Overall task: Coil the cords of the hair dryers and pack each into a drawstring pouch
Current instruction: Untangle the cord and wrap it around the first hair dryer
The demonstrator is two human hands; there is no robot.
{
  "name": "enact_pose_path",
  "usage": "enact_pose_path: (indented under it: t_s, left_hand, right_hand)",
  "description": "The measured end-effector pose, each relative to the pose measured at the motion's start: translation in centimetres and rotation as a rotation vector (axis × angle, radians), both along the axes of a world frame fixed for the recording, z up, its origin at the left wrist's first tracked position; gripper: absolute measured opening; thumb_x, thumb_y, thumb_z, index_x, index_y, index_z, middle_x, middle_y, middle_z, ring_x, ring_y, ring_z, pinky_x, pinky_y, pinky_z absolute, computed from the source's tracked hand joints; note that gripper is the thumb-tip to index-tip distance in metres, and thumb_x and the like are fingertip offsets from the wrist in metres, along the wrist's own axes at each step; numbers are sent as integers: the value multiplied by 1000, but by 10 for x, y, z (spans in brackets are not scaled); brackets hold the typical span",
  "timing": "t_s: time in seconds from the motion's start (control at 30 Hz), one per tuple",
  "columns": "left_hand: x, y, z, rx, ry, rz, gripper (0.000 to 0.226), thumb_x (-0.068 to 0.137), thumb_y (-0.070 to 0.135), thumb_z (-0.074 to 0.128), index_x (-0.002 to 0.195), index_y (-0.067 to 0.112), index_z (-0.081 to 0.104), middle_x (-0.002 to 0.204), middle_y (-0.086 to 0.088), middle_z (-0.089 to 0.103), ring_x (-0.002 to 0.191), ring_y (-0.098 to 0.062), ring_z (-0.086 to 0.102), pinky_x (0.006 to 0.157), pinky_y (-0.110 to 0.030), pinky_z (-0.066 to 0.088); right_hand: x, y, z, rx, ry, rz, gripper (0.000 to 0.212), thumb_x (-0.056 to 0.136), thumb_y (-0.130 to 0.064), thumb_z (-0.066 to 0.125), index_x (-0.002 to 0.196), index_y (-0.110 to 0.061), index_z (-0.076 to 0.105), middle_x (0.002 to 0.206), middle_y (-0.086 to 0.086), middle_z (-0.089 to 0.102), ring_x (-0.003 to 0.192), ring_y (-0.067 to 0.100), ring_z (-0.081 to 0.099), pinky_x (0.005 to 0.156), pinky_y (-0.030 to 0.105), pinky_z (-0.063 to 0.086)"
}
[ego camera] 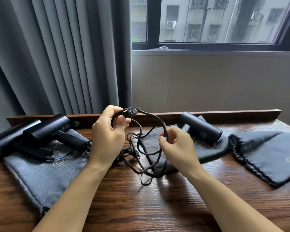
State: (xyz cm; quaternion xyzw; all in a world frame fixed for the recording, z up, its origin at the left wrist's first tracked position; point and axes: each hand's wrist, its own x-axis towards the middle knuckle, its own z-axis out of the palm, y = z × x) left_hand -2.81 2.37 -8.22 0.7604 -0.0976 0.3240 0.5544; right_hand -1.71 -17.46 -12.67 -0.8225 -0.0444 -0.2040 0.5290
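Cord (164,129) gripped near plug (131,112) in left hand (107,136), pinched by right hand (176,144); looped evenly, apparently from right-hand dryer (201,128), slack untangled first.

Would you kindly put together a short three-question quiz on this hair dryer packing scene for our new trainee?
1. True or false: the left hand holds the cord at its plug end.
2. What does the hair dryer on the right rest on? A) bare table B) grey pouch C) windowsill
3. Fill in: the right hand pinches the ____.

Key
1. True
2. B
3. cord
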Motion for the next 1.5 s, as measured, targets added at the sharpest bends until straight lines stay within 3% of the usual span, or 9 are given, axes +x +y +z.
enact_pose_path:
  t_s: [0.3,0.47,0.57,0.67,0.87,1.0,1.17,1.37,1.5]
  left_hand:
    - [0,-3,0,152,55,46,18,93,6,73,90,24,71,68,16,67,66,1,62,61,-7,43]
    - [2,-5,-6,170,125,63,11,89,20,81,94,29,79,75,21,73,70,5,68,72,-20,58]
    - [2,-5,-7,160,154,47,12,90,23,81,101,27,81,84,19,77,77,-1,74,80,-38,63]
    - [3,-3,-8,170,161,53,13,90,23,81,102,28,81,84,18,77,79,0,75,82,-38,63]
    - [7,-5,-13,171,134,73,26,89,20,81,114,24,80,112,13,77,87,14,68,83,-7,54]
    - [8,-7,-15,86,104,47,17,93,25,77,110,24,80,98,13,79,85,-3,75,84,-34,63]
    - [-1,-15,-7,-46,234,-134,9,101,24,67,97,25,75,69,-7,73,60,-24,73,61,-43,63]
    - [-1,-27,-19,391,379,-187,12,87,38,80,97,33,74,87,20,74,84,3,69,78,-15,53]
    - [-3,-38,-21,497,405,-248,27,82,46,82,105,34,74,88,23,74,83,5,66,83,-21,54]
  right_hand:
    - [-4,-1,8,309,103,162,5,98,-20,68,98,-16,70,57,-6,55,51,8,53,45,28,40]
    - [-4,-5,13,367,-50,72,17,103,-20,63,89,-14,71,60,-3,50,56,11,41,52,27,37]
    - [-5,-10,19,460,-39,157,15,101,-18,65,88,-16,71,58,4,46,53,17,41,54,31,38]
    - [-8,-12,23,548,2,330,14,93,-24,66,90,-13,72,59,3,47,54,17,41,56,33,37]
    - [-13,-12,30,715,50,507,29,102,-33,54,98,-11,72,54,4,26,46,16,17,44,23,20]
    - [-16,-16,39,591,-61,381,33,96,-39,57,104,-15,78,50,-11,30,42,7,21,40,21,21]
    - [-22,-25,61,467,-220,205,33,96,-28,59,100,2,73,46,-20,50,43,-2,47,50,7,36]
    - [-30,-25,73,690,-36,373,29,102,-33,54,93,-9,68,50,-5,21,43,9,12,41,20,13]
    - [-43,-16,78,769,38,490,27,100,-34,54,99,-9,65,51,-6,20,45,10,9,39,17,14]
